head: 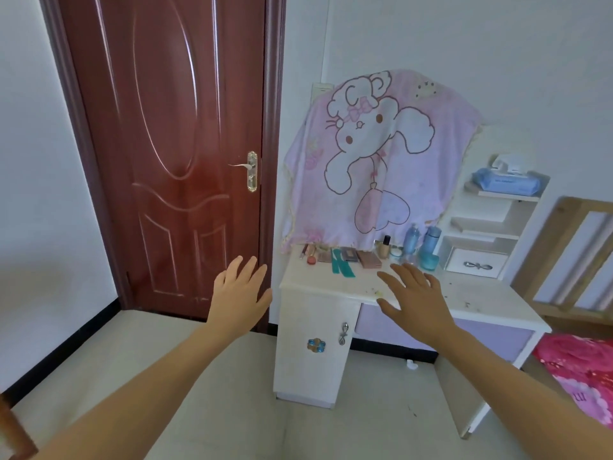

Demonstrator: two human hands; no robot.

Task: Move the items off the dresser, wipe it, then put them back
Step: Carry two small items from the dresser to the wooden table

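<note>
A white dresser (481, 298) stands against the wall, its top dusty with crumbs. Along its back edge lie makeup palettes (368, 258), a teal comb (341, 267), a small foundation bottle (384, 249), and two blue bottles (428, 249). A pink cartoon blanket (381, 161) drapes over the mirror behind them. My left hand (240, 295) is raised with fingers spread, left of the dresser, holding nothing. My right hand (414, 300) hovers with fingers spread in front of the dresser top, also empty.
A red-brown door (172, 144) is shut at the left. White side shelves (491, 227) hold a blue wipes pack (507, 184) and a tissue box. A pink bedspread (583, 373) and a wooden frame (564, 254) sit at the right.
</note>
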